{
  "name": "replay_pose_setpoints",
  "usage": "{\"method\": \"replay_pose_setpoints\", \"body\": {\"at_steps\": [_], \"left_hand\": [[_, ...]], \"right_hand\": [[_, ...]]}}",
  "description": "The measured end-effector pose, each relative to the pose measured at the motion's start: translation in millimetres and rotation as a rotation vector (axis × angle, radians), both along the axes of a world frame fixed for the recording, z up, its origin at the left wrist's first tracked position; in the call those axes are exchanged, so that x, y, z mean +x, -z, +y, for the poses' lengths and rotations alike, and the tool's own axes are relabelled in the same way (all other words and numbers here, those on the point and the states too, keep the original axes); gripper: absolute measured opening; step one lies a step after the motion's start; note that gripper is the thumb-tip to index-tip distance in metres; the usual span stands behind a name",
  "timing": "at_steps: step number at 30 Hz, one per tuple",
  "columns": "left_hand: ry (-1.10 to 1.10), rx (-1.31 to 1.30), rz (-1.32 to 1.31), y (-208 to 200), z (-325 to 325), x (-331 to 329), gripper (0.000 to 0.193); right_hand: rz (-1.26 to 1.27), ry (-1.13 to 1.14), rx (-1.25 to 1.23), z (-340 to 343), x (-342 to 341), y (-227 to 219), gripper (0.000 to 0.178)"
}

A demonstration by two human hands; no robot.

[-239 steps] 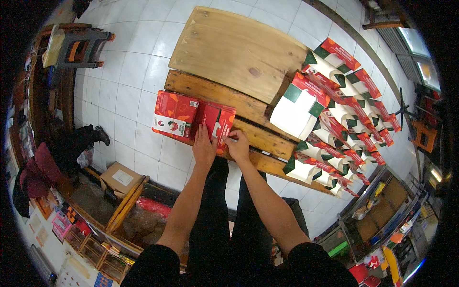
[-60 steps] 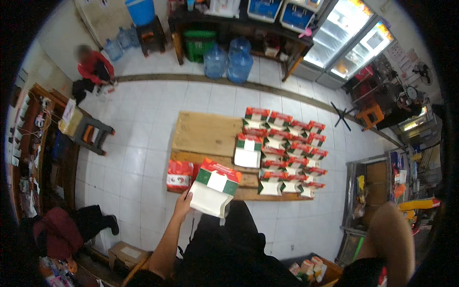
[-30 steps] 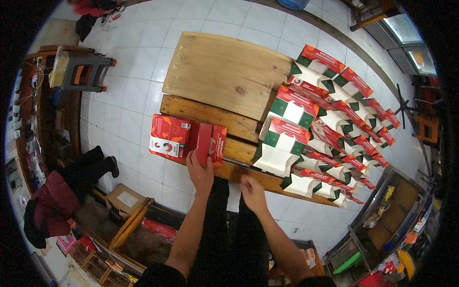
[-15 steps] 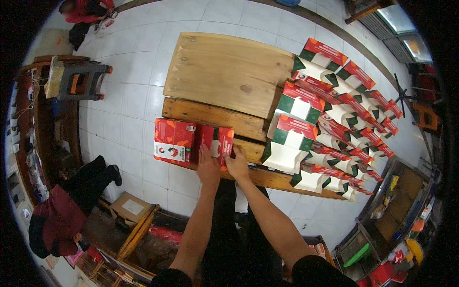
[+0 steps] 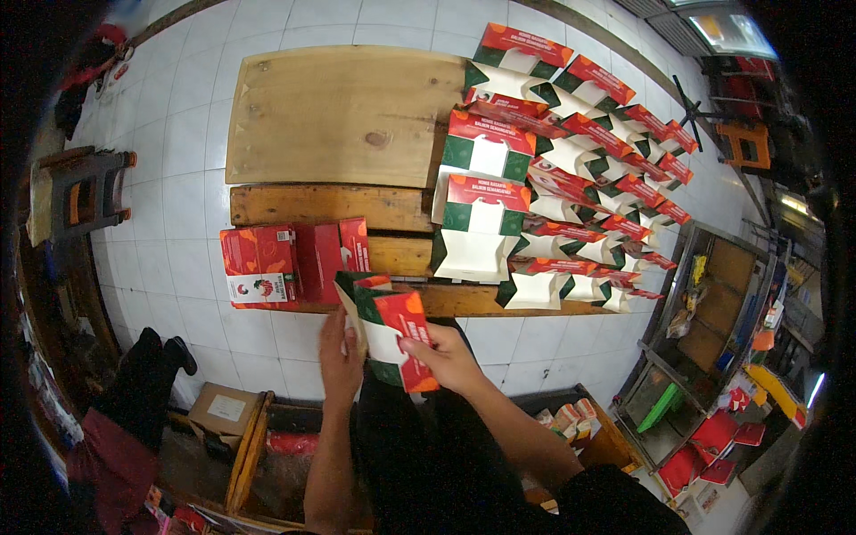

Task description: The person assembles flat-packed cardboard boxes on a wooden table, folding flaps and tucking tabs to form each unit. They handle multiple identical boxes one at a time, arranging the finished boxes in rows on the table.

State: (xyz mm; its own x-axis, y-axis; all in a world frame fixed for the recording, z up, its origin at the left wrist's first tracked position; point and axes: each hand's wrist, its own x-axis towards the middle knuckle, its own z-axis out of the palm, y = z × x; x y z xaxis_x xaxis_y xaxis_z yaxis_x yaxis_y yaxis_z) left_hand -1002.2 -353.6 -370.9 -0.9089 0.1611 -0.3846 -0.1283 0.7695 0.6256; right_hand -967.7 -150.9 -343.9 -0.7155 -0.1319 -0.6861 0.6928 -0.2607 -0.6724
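Note:
A partly unfolded red, green and white carton (image 5: 387, 346) is held up off the table's near edge, in front of my legs. My right hand (image 5: 450, 359) grips its right side, thumb pressed on the red flap. Against the carton's left side lies my left hand (image 5: 337, 357), its fingers extending up along the panel and partly hidden. Beyond it on the bench rests a stack of flat red cartons (image 5: 259, 265), with more folded red cartons (image 5: 334, 257) beside it.
Several opened cartons (image 5: 486, 192) stand in rows across the right of the wooden table (image 5: 321, 116). A grey stool (image 5: 85, 192) is at the left. A person in dark red (image 5: 116, 459) is at the lower left. Near me stand a cardboard box (image 5: 223, 410) and wooden crates.
Both hands have lifted one carton from the folded pile and brought it nearer to me, where its panels are partly opened. The view has shifted rightward.

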Motion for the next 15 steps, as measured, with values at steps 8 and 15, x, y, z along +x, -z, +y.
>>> {"method": "replay_pose_setpoints", "body": {"at_steps": [8, 15], "left_hand": [[-0.511, 0.638, -0.812, 5, 7, 24, 0.047], [-0.557, 0.898, -1.075, 51, 14, 68, 0.038]], "right_hand": [[-0.142, 0.091, 0.016, 106, 19, -27, 0.016], [0.0, -0.264, 0.507, 154, 3, -16, 0.015]]}}
